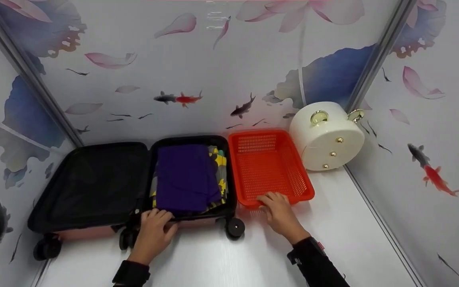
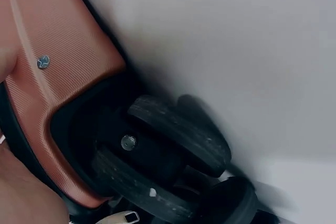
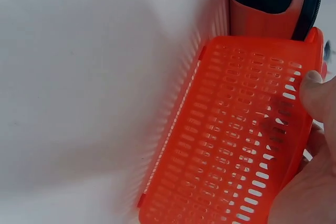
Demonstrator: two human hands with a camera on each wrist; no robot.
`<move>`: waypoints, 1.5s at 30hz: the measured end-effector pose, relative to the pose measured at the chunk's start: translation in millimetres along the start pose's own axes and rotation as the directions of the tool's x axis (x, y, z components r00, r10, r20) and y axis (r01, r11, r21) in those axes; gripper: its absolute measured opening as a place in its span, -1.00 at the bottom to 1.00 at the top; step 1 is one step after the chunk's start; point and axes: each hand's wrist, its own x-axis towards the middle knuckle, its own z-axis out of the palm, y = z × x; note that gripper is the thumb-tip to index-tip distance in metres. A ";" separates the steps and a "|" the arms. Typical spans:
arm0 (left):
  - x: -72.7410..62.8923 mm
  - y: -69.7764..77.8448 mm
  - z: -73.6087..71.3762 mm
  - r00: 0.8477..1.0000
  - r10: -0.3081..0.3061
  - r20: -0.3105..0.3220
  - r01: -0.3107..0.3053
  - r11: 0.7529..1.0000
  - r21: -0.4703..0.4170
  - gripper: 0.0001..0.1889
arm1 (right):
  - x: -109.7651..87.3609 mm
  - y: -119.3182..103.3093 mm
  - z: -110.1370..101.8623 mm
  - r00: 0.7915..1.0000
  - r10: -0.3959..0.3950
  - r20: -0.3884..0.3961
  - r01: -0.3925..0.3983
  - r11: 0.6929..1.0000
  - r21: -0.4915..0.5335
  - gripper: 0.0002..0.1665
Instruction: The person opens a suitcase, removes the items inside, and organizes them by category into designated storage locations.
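We look down at a white desk (image 1: 229, 265) between walls printed with fish and petals. A suitcase (image 1: 98, 187) lies opened flat on the left, pink outside and black inside. In its right half, a folded purple cloth (image 1: 185, 179) sits on top of a yellow and grey patterned cloth (image 1: 222, 169). Just to the right is a red plastic basket (image 1: 261, 173), its slotted floor in plain sight; a round white bag (image 1: 329, 147) with gold rings stands beyond its right side.

The left hand (image 1: 153, 231) has its grip closed over the suitcase's near rim, below the purple cloth. The right hand (image 1: 279, 215) grips the basket's near rim, fingers inside and thumb outside.

We judge the packing to be well along: the cloths lie folded in one half, and we see none in the basket. The suitcase is not yet closed, so folding its left half over seems to be what is left.

Some things escape us. The patterned cloth is mostly covered, so we cannot count the layers. The left wrist view shows mainly pink shell and a dark wheel (image 2: 178, 135), with the hand cut off at the edge. The right wrist view crops the right hand too.
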 end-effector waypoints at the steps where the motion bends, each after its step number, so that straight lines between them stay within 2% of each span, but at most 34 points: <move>1: -1.5 -0.1 -0.6 1.000 -0.002 0.004 0.002 1.000 -0.010 -0.84 | -2.2 -0.9 -0.5 1.000 -0.002 -0.002 0.002 1.000 -0.001 -0.66; 11: -15.7 1.1 -11.4 0.997 -0.025 0.074 0.033 0.995 -0.097 -0.76 | -31.4 -19.5 -7.5 1.000 0.014 -0.014 -0.014 1.000 0.008 -0.71; 24: -25.0 -1.4 -12.4 0.998 -0.026 0.059 0.034 0.990 -0.134 -0.77 | -44.6 -26.7 -8.1 1.000 -0.006 -0.015 0.005 1.000 -0.025 -0.71; 30: -27.7 5.0 -17.5 0.997 -0.055 0.061 0.061 0.993 -0.100 -0.89 | -47.1 -26.6 -13.1 0.999 0.016 0.044 -0.016 1.000 0.011 -0.70; 32: -25.6 10.4 -23.8 0.996 -0.075 0.046 0.078 0.994 -0.083 -0.85 | -46.2 -27.2 -18.3 0.996 0.033 0.080 -0.038 0.998 0.053 -0.69; 34: -20.2 17.2 -32.4 0.994 -0.113 0.001 0.113 0.991 -0.071 -0.74 | -43.7 -28.3 -26.4 0.990 0.065 0.126 -0.080 0.990 0.116 -0.64; 36: -11.2 24.1 -42.7 0.984 -0.165 -0.062 0.161 0.984 -0.074 -0.66 | -37.2 -31.6 -36.0 0.981 0.110 0.157 -0.140 0.972 0.189 -0.60; 38: 0.9 29.7 -54.5 0.968 -0.227 -0.111 0.218 0.972 -0.088 -0.62 | -26.0 -38.4 -44.7 0.973 0.174 0.151 -0.208 0.945 0.250 -0.57; 41: 23.2 30.7 -68.4 0.944 -0.311 -0.108 0.298 0.947 -0.119 -0.66 | -2.1 -55.1 -52.6 0.953 0.268 0.137 -0.300 0.886 0.354 -0.59; 43: 39.6 28.6 -73.7 0.929 -0.362 -0.072 0.349 0.926 -0.148 -0.64 | 16.3 -68.3 -53.6 0.935 0.310 0.170 -0.353 0.814 0.461 -0.57; 44: 48.1 26.7 -74.1 0.922 -0.384 -0.056 0.371 0.915 -0.159 -0.62 | 26.3 -75.0 -52.9 0.926 0.318 0.205 -0.378 0.762 0.525 -0.55; 45: 56.6 25.1 -74.0 0.914 -0.404 -0.043 0.392 0.903 -0.176 -0.58 | 36.5 -81.5 -51.3 0.913 0.323 0.249 -0.407 0.695 0.592 -0.51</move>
